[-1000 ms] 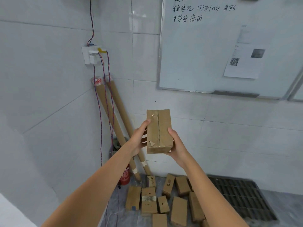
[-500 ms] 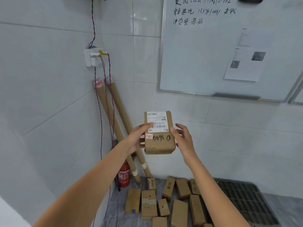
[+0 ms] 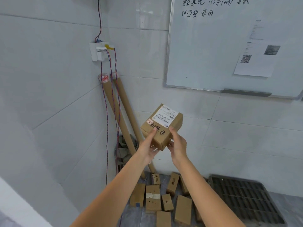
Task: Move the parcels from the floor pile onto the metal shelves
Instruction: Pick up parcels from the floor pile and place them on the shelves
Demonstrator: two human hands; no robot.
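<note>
I hold a small brown cardboard parcel (image 3: 162, 125) up in front of the tiled wall, tilted, with its white shipping label and black handwriting facing me. My left hand (image 3: 147, 146) grips its near left edge, thumb on top. My right hand (image 3: 177, 145) grips the near right corner, thumb on top and fingers beneath. On the floor below lies the pile of parcels (image 3: 164, 197), several small brown boxes scattered on the grey floor. No metal shelves are in view.
Two long cardboard tubes (image 3: 118, 112) lean in the wall corner beside hanging red-blue wires (image 3: 106, 128). A whiteboard (image 3: 229, 46) hangs on the wall at upper right. A dark plastic grid pallet (image 3: 242, 197) lies on the floor to the right of the pile.
The parcel was turned from its taped side to its label side, then tilted and swung to the right. My right hand, briefly off it, grips its corner again.
</note>
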